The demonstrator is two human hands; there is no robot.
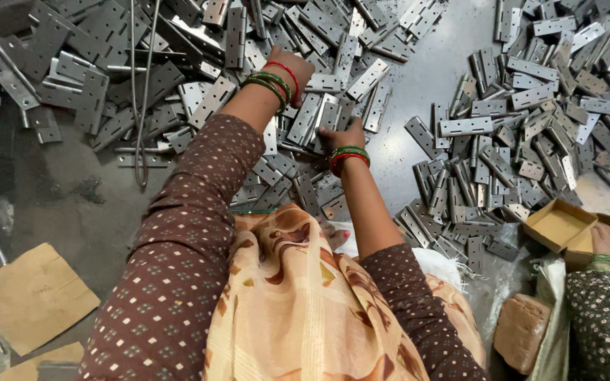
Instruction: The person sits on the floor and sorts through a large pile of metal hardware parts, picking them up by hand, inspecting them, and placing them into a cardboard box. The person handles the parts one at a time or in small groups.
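Both hands reach into the near heap of grey metal hinges (305, 120) on the floor. Left hand (292, 69) lies over the hinges, fingers hidden; grip cannot be told. Right hand (345, 134) is curled down on a hinge, closure unclear. Second hinge heap (531, 134) lies well apart to the right. A co-worker's hand (607, 241) touches an open cardboard box (559, 224). Cardboard scraps (30, 296) lie lower left, bent wire rods (141, 85) across the near heap.

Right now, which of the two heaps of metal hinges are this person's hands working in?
The heap on the left. Both the left hand and the right hand rest on it; the heap on the right lies across a bare strip of floor, untouched by them.
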